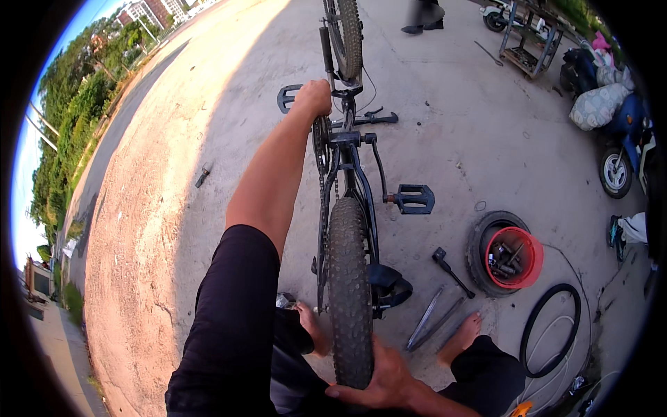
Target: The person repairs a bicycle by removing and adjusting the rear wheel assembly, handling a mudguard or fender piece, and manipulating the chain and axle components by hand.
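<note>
A black bicycle (pixel 356 163) stretches away from me and appears to be upside down. Its knobbly rear tyre (pixel 349 292) is between my legs, and the front wheel (pixel 344 38) is at the far end. My left hand (pixel 314 98) is closed at the crank beside the left pedal (pixel 287 99), just above the chainring; its fingers are partly hidden. At the near end of the rear tyre, my right hand (pixel 381 381) wraps round the tread, thumb across it. The other pedal (pixel 414 199) sticks out to the right.
A red bucket (pixel 533 258) of metal tools stands against a loose tyre (pixel 479 267). Near my right foot lie a black tool (pixel 453 272) and long metal bars (pixel 432 321). A black ring (pixel 531 340) is farther right. Scooters, a metal cart (pixel 531 42) and a person's feet (pixel 420 28) are beyond.
</note>
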The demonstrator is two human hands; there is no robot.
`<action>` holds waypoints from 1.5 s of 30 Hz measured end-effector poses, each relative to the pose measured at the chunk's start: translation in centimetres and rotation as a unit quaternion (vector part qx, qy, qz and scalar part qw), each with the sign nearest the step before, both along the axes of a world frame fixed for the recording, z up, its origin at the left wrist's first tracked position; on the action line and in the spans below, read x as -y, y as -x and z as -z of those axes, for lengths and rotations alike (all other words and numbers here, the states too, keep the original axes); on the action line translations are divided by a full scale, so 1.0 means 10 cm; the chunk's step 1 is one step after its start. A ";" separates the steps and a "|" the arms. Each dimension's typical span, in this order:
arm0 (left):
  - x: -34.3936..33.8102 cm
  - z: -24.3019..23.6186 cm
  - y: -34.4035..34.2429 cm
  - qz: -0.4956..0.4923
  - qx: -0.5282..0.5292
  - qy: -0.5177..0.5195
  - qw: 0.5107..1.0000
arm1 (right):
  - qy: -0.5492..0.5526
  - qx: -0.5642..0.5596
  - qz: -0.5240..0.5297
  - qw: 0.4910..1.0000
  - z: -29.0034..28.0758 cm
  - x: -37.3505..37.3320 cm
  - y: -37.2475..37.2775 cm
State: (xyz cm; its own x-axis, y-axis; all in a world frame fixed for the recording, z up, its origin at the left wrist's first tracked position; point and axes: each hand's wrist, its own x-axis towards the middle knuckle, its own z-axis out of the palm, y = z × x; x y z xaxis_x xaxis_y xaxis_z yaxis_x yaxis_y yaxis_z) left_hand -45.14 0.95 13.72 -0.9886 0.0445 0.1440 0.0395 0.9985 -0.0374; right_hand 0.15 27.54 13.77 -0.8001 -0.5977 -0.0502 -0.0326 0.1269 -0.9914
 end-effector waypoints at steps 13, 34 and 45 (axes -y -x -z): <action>0.14 -0.04 -0.12 -0.007 0.069 -0.141 0.988 | 0.051 0.102 -0.010 0.993 0.03 -0.01 0.05; -0.11 0.39 -1.51 0.051 -0.172 -0.276 0.944 | 0.115 0.058 0.043 0.991 0.07 0.07 0.12; 0.02 0.46 -1.34 0.174 -0.239 -0.115 0.948 | 0.088 0.053 0.017 0.995 -0.05 0.03 0.14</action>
